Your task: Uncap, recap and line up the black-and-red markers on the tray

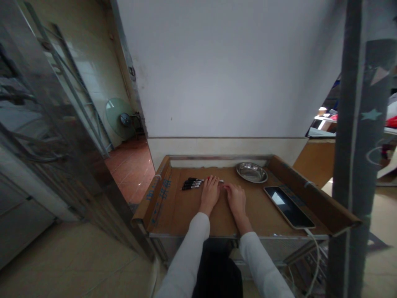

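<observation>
Both my hands rest palm down on a cardboard-lined tray table (186,211). My left hand (210,193) lies flat with its fingers stretched out, the fingertips over the ends of several black marker pens (192,183) laid side by side. My right hand (236,198) lies flat beside it, fingers out, holding nothing. One pen end shows just past my left fingertips.
A shallow metal bowl (251,171) stands at the back right of the tray. A phone (289,206) with a dark screen lies at the right, a white cable running off the front edge. A white wall stands behind; a grey post (356,165) rises at the right.
</observation>
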`<control>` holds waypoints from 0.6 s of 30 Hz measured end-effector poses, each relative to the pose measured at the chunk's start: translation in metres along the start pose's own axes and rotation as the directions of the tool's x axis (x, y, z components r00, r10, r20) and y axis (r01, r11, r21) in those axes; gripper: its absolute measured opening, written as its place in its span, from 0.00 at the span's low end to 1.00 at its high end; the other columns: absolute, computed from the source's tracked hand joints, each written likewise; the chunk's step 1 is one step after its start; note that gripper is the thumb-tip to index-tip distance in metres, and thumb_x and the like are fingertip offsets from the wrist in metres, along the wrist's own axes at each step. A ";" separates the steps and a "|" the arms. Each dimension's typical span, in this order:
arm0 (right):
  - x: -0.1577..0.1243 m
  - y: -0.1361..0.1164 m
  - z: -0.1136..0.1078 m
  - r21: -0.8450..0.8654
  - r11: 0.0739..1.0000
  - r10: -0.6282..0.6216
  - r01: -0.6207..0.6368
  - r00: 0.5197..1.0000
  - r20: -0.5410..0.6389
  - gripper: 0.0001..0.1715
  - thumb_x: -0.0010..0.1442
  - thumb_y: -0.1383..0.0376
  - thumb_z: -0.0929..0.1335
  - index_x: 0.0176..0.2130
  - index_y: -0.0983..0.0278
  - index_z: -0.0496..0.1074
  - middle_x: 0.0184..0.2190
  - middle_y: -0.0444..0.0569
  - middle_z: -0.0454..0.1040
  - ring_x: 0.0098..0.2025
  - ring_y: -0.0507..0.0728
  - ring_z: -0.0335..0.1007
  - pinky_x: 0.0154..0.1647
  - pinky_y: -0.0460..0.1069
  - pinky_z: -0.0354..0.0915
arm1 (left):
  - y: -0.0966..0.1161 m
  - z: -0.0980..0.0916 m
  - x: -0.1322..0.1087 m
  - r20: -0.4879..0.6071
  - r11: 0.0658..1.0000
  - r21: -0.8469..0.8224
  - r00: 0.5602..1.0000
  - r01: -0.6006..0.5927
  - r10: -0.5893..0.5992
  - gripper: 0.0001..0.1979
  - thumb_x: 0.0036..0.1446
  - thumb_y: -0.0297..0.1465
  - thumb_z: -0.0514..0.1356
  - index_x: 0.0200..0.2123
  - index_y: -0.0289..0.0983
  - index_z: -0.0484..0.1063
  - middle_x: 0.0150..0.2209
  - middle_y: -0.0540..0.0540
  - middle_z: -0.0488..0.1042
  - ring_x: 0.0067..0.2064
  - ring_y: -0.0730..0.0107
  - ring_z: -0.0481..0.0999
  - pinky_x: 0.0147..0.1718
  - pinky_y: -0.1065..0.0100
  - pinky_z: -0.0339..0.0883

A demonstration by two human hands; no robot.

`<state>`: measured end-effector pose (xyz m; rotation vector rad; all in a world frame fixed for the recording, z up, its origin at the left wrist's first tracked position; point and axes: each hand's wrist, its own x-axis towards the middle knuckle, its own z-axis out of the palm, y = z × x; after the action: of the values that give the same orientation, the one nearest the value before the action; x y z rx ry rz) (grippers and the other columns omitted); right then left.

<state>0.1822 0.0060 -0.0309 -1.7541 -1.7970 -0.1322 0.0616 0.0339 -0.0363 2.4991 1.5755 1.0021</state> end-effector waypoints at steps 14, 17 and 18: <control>-0.017 -0.014 -0.013 -0.011 1.000 -0.017 0.017 1.000 -0.010 0.15 0.62 0.67 0.59 0.39 0.63 0.73 0.37 0.52 0.76 0.40 0.58 0.66 0.41 0.50 0.55 | 0.007 -0.023 -0.029 0.053 0.997 0.068 0.998 0.033 -0.037 0.10 0.62 0.31 0.50 0.42 0.37 0.69 0.40 0.45 0.73 0.44 0.65 0.71 0.45 0.64 0.60; -0.018 -0.018 -0.013 0.059 0.996 -0.070 0.070 0.997 0.013 0.16 0.62 0.67 0.58 0.42 0.64 0.72 0.38 0.54 0.76 0.42 0.59 0.67 0.44 0.51 0.57 | 0.007 -0.026 -0.029 0.014 0.998 0.044 0.999 0.041 -0.042 0.10 0.62 0.29 0.50 0.43 0.38 0.69 0.40 0.45 0.74 0.44 0.65 0.71 0.45 0.63 0.60; -0.018 -0.020 -0.012 0.121 0.987 -0.113 0.109 0.993 0.026 0.17 0.62 0.67 0.57 0.45 0.64 0.70 0.41 0.54 0.75 0.43 0.58 0.68 0.45 0.51 0.58 | 0.007 -0.027 -0.030 -0.005 0.998 0.038 0.998 0.057 -0.057 0.10 0.62 0.28 0.50 0.43 0.37 0.69 0.41 0.44 0.74 0.44 0.64 0.71 0.46 0.63 0.60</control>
<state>0.1667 -0.0181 -0.0232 -1.5821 -1.8866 -0.0399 0.0446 -0.0019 -0.0276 2.4621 1.6727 0.9793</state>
